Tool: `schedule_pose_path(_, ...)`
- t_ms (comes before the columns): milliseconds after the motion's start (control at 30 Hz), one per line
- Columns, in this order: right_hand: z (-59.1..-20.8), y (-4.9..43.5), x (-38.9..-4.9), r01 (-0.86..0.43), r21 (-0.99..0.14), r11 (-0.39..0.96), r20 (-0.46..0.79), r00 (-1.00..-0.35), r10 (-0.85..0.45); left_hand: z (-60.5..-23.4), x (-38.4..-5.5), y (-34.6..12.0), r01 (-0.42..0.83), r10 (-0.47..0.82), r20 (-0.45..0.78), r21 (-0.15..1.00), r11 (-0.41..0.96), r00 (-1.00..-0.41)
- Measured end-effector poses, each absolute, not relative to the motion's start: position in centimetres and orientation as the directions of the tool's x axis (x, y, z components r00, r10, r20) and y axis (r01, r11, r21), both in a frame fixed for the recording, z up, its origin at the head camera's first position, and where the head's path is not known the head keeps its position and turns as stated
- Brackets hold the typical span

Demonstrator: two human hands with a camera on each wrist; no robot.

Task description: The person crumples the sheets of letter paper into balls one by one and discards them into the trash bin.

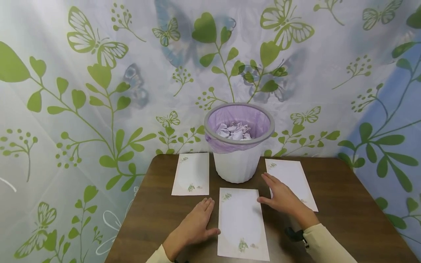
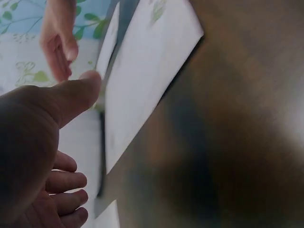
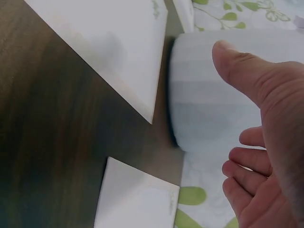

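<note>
A sheet of decorated paper point(image 1: 241, 221) with green plant prints lies on the table between the two hands. My left hand point(image 1: 196, 224) is at its left edge, fingers extended and the thumb pointing toward the sheet. On the other side my right hand point(image 1: 279, 195) is held with fingers stretched out, its thumb near the sheet's upper right edge. Neither hand holds anything. A second sheet point(image 1: 191, 174) lies at the back left, and a third sheet point(image 1: 291, 180) at the right, partly covered by the right hand and forearm in the head view.
Behind the middle sheet stands a white waste bin point(image 1: 236, 164) with a purple liner and grey rim, holding crumpled paper point(image 1: 234, 131). The brown wooden table point(image 1: 348, 204) ends at a curtain point(image 1: 144, 73) printed with leaves and butterflies.
</note>
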State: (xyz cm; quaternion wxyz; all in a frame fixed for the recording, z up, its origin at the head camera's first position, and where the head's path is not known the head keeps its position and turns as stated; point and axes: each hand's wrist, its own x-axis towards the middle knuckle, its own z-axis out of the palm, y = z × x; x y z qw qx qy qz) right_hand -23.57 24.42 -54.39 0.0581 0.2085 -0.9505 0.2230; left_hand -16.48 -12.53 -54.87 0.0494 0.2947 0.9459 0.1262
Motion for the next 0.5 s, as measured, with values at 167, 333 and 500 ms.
schedule_pose_path(167, -55.4, 23.9, -23.4, -0.434, -0.398, 0.808, 0.175, -0.901, -0.397, -56.3, -15.2, -11.9, 0.573, 0.599, -0.008, 0.283, 0.77, -0.801)
schedule_pose_path(333, -56.3, 23.1, -23.4, -0.461, -0.386, 0.799, 0.172, -0.887, -0.429, -57.9, -14.7, -11.8, 0.618, 0.632, 0.054, 0.287, 0.732, -0.773)
schedule_pose_path(500, -57.1, 22.5, -23.6, -0.458, -0.366, 0.81, 0.145, -0.888, -0.437, -57.1, -13.9, -10.9, 0.596, 0.62, -0.005, 0.269, 0.757, -0.785)
